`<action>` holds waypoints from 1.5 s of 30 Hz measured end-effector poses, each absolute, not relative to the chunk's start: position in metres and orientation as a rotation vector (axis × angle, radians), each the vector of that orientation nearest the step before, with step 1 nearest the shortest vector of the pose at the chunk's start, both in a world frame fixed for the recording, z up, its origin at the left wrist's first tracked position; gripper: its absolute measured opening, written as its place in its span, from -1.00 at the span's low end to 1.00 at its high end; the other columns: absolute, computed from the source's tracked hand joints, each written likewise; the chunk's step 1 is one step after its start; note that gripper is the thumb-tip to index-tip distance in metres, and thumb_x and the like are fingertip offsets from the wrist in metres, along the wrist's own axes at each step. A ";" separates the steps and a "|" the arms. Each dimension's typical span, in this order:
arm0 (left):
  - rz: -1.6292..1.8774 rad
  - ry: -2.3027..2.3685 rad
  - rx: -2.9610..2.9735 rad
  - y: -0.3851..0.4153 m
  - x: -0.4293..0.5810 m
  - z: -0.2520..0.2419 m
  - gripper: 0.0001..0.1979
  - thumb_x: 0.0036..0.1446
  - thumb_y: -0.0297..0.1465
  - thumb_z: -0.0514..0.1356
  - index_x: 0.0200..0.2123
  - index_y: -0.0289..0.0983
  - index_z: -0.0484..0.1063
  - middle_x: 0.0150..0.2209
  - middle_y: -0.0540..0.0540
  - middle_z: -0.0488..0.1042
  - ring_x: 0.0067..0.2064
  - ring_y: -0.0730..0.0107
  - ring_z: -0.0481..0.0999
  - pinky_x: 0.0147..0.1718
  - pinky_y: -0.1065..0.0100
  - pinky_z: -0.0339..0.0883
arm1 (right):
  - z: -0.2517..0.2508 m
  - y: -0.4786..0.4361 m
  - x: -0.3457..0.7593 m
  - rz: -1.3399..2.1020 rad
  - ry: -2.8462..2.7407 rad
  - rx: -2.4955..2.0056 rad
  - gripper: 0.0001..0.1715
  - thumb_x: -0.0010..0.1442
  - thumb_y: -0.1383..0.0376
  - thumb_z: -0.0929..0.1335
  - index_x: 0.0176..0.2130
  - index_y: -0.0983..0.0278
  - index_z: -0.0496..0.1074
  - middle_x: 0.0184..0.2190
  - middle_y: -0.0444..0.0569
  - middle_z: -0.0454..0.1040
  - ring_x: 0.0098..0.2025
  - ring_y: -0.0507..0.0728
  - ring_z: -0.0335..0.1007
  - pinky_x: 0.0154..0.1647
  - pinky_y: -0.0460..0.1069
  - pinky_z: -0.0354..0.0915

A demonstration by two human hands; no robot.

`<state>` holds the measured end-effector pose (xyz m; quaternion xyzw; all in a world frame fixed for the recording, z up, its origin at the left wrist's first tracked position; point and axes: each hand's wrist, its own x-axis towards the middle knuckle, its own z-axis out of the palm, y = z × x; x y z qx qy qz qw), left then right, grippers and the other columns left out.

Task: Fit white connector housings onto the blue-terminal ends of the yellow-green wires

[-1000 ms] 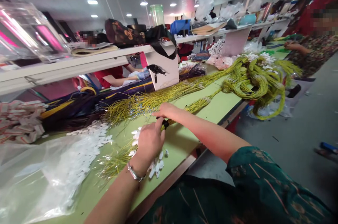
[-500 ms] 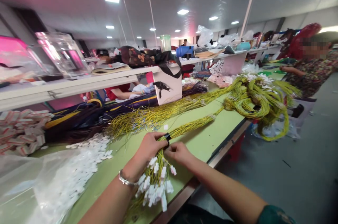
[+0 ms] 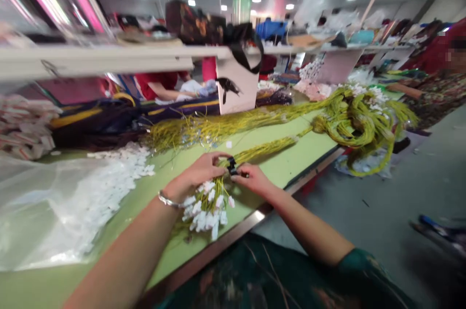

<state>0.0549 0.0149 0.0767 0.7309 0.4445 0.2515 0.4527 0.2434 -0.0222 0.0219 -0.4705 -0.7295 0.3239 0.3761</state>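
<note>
pulled right hand (image 3: 255,180) back onto black band (image 3: 232,165), fingers pinching it | left hand (image 3: 198,175) fingers gripping wire bundle (image 3: 269,146) | likely mid-wrap

A slim silver bangle (image 3: 167,199) was worn behind the left hand (image 3: 198,175); the forearms were left bare, and a dark green patterned sleeve (image 3: 367,277) was seen at the right elbow.
</note>
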 end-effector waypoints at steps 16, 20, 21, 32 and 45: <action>0.684 1.817 2.419 -0.019 0.076 0.059 -0.70 0.07 -0.36 0.13 -0.12 -0.35 0.27 -0.34 -0.23 0.49 -0.29 0.09 0.50 -0.27 0.19 0.33 | 0.107 0.038 0.213 1.248 -1.697 -1.255 -0.55 0.20 0.02 0.25 -0.40 0.36 0.40 -0.68 -0.22 0.14 -0.64 -0.09 -0.08 -0.64 -0.13 -0.15; 0.641 1.667 2.551 -0.020 0.078 0.058 -0.59 0.05 -0.32 0.19 -0.03 -0.35 0.29 -0.29 -0.23 0.51 -0.24 0.10 0.50 -0.19 0.18 0.32 | 0.099 0.069 0.205 1.013 -2.010 -1.625 -0.49 0.09 0.00 0.34 -0.62 0.35 0.30 -0.73 -0.19 0.11 -0.62 -0.08 -0.01 -0.58 -0.12 -0.10; 0.623 1.596 2.552 -0.018 0.077 0.059 -0.57 0.04 -0.32 0.21 0.00 -0.33 0.30 -0.26 -0.21 0.52 -0.22 0.12 0.50 -0.18 0.19 0.32 | 0.096 0.069 0.206 0.921 -2.096 -1.663 -0.48 0.08 0.02 0.36 -0.65 0.35 0.28 -0.73 -0.18 0.11 -0.60 -0.07 0.01 -0.56 -0.12 -0.10; 0.671 1.306 1.847 0.015 0.067 0.073 -0.62 -0.11 -0.31 0.25 -0.17 -0.32 0.54 -0.21 -0.12 0.59 -0.20 0.18 0.53 -0.16 0.28 0.36 | 0.029 -0.008 0.250 0.875 -1.903 -1.312 -0.56 0.04 -0.02 0.36 -0.45 0.32 0.45 -0.54 -0.08 0.38 -0.43 0.04 0.26 -0.37 -0.08 0.15; 0.522 1.028 1.577 0.022 0.063 0.070 -0.63 -0.08 -0.23 0.28 -0.23 -0.35 0.54 -0.36 -0.11 0.58 -0.28 0.21 0.52 -0.20 0.29 0.32 | 0.022 0.004 0.244 1.828 -1.307 -1.001 -0.82 -0.07 0.30 0.37 -0.41 0.38 0.46 -0.56 -0.09 0.42 -0.55 -0.02 0.28 -0.49 -0.11 0.19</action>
